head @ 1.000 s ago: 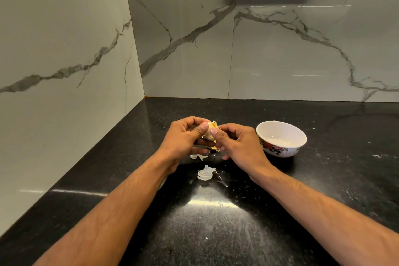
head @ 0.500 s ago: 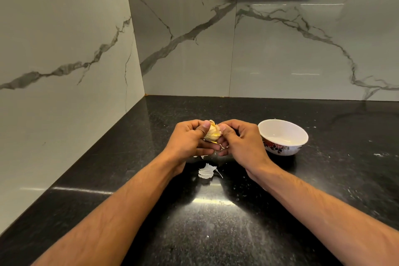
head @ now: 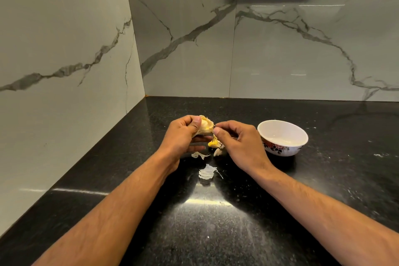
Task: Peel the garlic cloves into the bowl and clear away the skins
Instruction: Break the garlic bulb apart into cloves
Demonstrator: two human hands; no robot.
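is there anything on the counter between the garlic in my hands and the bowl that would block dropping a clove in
Nothing visible does. The garlic is in your left hand; only your right hand lies between it and the bowl. The loose skins lie nearer you, off that path.

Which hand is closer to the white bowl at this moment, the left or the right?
The right hand is closer: it is just left of the bowl, pulling skin off the garlic. The left hand, gripping the garlic, is farther left, beyond the right hand.
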